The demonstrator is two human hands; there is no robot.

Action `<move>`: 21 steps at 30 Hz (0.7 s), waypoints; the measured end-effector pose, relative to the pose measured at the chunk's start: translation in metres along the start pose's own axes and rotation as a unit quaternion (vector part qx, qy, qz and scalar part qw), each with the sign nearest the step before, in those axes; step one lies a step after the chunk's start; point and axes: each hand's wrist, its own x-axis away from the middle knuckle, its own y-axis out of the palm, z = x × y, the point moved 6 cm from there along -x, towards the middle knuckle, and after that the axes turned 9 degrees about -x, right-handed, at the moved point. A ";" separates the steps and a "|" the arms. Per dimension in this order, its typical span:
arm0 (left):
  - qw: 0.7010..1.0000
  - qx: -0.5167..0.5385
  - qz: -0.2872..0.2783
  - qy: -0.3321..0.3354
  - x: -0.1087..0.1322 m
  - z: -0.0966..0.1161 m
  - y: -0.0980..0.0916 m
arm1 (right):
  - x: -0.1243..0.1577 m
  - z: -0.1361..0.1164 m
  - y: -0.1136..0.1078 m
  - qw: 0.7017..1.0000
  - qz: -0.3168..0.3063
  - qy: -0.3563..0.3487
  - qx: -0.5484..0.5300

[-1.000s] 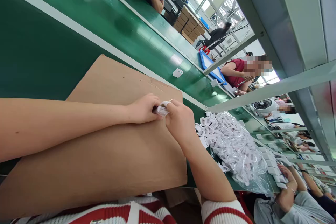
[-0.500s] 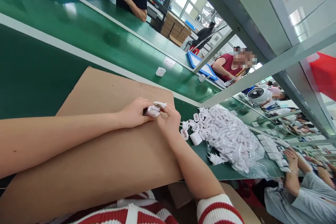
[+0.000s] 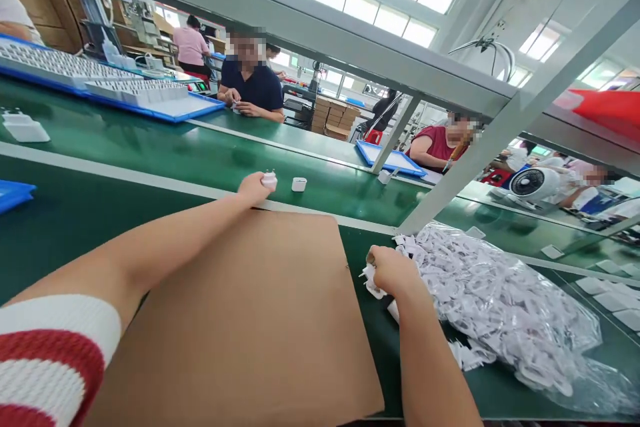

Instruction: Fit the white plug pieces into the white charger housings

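Observation:
My left hand (image 3: 251,189) reaches over the far edge of the cardboard sheet (image 3: 260,307). Its fingers are closed on a white plug adapter (image 3: 269,180) with two pins pointing up, above the green belt. A white charger housing (image 3: 299,184) stands on the belt just right of it. My right hand (image 3: 394,269) is at the near-left side of the heap of white plug parts (image 3: 500,293), fingers curled round a white plug part (image 3: 373,280) whose pins stick out leftward. Its fingertips are partly hidden.
A clear plastic bag (image 3: 595,373) lies around the heap. A slanting metal post (image 3: 455,167) rises behind it, under an overhead beam (image 3: 320,27). Across the belt, a person in dark blue (image 3: 260,87) works beside blue trays (image 3: 175,113). Another white adapter (image 3: 25,127) stands far left.
My hands were together over the cardboard at a white plug adapter. The left has carried an adapter forward to the belt; the right has moved to the heap. The view has turned and levelled.

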 end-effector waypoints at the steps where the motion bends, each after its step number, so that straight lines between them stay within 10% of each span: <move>1: 1.000 -0.011 0.014 -0.012 -0.013 -0.006 -0.003 | -0.005 -0.002 0.000 1.000 0.018 -0.015 -0.016; 9: 0.983 -0.077 0.127 -0.110 -0.036 -0.034 -0.009 | -0.029 -0.019 0.005 0.987 0.116 -0.063 -0.093; 13: 0.955 -0.135 0.241 0.104 -0.027 0.007 0.004 | -0.024 -0.021 -0.007 0.963 0.176 -0.097 -0.179; 18: 0.984 -0.136 0.013 0.117 -0.053 0.030 0.048 | -0.007 -0.053 -0.005 0.920 0.186 -0.214 -0.270; 21: 0.991 -0.113 -0.008 0.072 -0.058 0.036 0.047 | -0.002 -0.079 0.011 0.929 0.138 -0.266 -0.218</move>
